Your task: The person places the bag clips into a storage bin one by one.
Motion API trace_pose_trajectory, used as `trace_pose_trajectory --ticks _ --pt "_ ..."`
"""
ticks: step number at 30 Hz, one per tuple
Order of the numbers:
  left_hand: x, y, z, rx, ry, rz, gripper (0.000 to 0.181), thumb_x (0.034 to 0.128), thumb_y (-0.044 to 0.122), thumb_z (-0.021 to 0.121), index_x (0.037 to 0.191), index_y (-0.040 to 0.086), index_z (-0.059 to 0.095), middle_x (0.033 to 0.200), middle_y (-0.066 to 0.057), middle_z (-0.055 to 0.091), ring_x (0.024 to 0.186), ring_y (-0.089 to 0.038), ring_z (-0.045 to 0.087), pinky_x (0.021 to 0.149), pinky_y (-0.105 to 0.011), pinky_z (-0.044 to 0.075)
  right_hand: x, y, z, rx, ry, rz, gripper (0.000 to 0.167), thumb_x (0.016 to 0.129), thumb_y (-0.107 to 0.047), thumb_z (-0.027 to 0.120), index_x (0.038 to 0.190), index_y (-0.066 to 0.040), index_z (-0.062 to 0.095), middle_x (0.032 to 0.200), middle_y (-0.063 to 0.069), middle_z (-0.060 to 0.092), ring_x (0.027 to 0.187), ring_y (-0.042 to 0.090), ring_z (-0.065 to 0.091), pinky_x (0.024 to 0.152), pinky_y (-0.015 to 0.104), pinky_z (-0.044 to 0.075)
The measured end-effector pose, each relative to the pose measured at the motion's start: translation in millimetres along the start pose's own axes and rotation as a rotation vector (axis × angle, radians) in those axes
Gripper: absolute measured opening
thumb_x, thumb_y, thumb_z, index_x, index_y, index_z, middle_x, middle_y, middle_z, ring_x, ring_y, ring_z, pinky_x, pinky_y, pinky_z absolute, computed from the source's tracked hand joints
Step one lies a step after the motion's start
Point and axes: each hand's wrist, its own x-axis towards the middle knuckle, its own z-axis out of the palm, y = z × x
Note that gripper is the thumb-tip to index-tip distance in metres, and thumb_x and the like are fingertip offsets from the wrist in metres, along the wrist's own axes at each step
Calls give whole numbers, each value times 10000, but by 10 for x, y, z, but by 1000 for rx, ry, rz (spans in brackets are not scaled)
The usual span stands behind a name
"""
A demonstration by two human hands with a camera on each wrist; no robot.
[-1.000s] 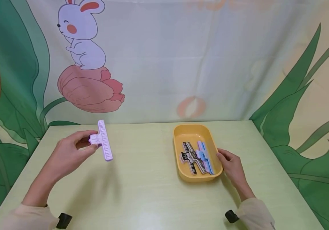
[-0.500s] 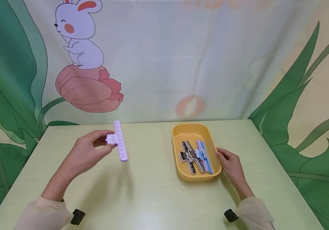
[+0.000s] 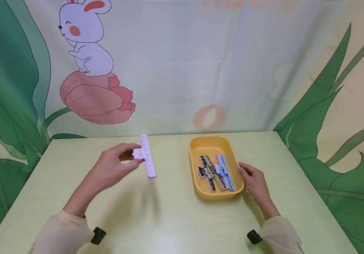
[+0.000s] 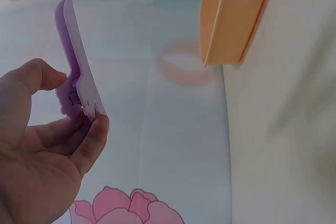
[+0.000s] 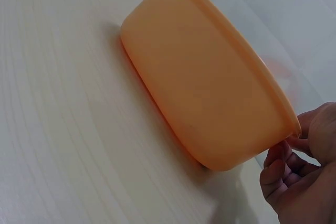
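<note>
Between thumb and fingers, my left hand [image 3: 115, 165] pinches a purple ruler-edged clip [image 3: 148, 156] by its handle, held up above the table. In the left wrist view the clip [image 4: 79, 59] is seen edge-on, its two long jaws lying together. My right hand [image 3: 256, 183] pinches the right rim of a yellow plastic basin [image 3: 212, 140]; the right wrist view shows the fingers at the rim of the basin [image 5: 194, 77]. Inside it lie several similar clips: black-and-white clips [image 3: 210, 173] at the left, a blue clip [image 3: 224, 171] over a purple one at the right.
A pale wood-grain table [image 3: 175, 225] carries the basin on its right half. Behind it hangs a cloth backdrop [image 3: 169, 70] printed with a rabbit, flowers and leaves. A black wrist device [image 3: 98, 235] shows at the left cuff.
My left hand has moved steadily right with the purple clip, nearer the basin. The right hand keeps its hold on the rim, and the basin has stayed in place.
</note>
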Motion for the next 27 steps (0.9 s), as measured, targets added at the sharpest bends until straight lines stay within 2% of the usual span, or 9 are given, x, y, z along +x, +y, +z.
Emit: trace_pose_trajectory --ticks 20,27 --pt "287 219 543 -78 -100 50 431 921 177 703 1323 29 663 1201 -88 674 1051 -219 686 892 -377 584 10 16 -7 -5 8 -10 440 1082 -257 572 1445 -8 582 1375 211 609 1095 291 583 816 209 552" --pt "388 303 729 -84 -145 66 425 917 178 709 1314 29 671 1181 -73 671 1022 -203 665 891 -341 584 16 13 -1 -3 10 -10 436 1085 -254 566 1444 -8 582 1387 206 605 1126 299 583 860 226 554"
